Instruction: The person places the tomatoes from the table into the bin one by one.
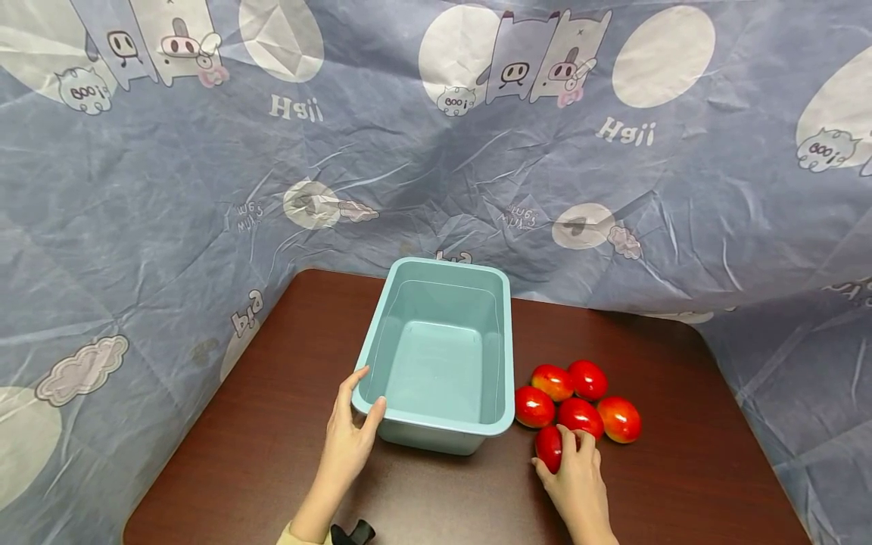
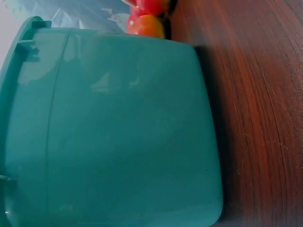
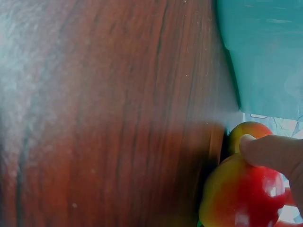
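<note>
Item 1: light blue plastic tub (image 1: 443, 356), rectangular, open top, nothing lying inside, sitting upright near the middle of the dark brown wooden table (image 1: 272, 424).

Item 2: left hand (image 1: 350, 435), gripping the tub's near left corner, thumb hooking over the rim and fingers lying along the outer wall. In the left wrist view the tub's outer wall (image 2: 123, 127) is filling most of the picture.

Item 3: 6 red fruits with yellow patches, lying in a tight cluster on the table just right of the tub.

Item 4: right hand (image 1: 579, 477), curling its fingers over the nearest fruit (image 1: 549, 448) at the front of the cluster. In the right wrist view a fingertip (image 3: 265, 151) is pressing on that fruit (image 3: 239, 194), which is resting on the table.

Item 5: blue printed cloth (image 1: 436, 151), hanging behind and around the table.
</note>
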Demonstrator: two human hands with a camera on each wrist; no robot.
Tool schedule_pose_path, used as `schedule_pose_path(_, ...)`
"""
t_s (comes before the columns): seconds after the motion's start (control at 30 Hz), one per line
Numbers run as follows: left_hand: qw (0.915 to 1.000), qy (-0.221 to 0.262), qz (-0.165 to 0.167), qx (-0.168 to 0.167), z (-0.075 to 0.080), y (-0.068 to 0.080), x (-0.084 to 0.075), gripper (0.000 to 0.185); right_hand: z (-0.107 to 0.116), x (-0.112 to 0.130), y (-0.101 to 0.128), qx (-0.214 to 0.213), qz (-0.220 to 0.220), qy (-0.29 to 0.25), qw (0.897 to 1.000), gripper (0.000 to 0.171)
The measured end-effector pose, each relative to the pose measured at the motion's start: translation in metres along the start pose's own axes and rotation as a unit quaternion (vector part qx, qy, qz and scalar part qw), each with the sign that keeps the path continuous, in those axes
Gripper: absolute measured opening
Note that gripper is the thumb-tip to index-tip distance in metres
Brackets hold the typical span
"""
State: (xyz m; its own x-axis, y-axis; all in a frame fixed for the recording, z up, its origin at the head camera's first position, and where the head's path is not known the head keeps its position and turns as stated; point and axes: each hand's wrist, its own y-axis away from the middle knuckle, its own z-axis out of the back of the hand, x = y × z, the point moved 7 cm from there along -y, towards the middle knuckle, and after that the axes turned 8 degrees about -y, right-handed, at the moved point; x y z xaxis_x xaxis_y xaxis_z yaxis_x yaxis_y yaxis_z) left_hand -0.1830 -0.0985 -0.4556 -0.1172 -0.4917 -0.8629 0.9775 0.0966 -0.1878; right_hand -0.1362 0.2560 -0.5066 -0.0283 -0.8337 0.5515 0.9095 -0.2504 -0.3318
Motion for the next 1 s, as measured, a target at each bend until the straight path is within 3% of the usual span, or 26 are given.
schedule_pose_path(0.4,0.9996,-0.011,-0.014,-0.023,-0.005,0.007,-0.005,0.051,0.002,-0.004,0.001,0.014,-0.039,-0.003,0.999,0.062)
schedule_pose_path(0.63,0.9992,-0.006,-0.009,-0.039,-0.006,0.009,-0.006,0.049,0.011,0.0,-0.003,0.0,-0.054,-0.045,0.997,0.06)
schedule_pose_path(0.87,0.9987,-0.014,-0.001,-0.048,-0.007,0.009,-0.004,0.048,0.026,0.011,-0.022,0.037,-0.123,-0.134,0.983,0.061)
schedule_pose_path(1.0,0.9984,-0.015,0.001,-0.054,-0.007,0.009,-0.003,0.047,0.035,0.016,-0.037,0.047,-0.142,-0.148,0.978,0.064)
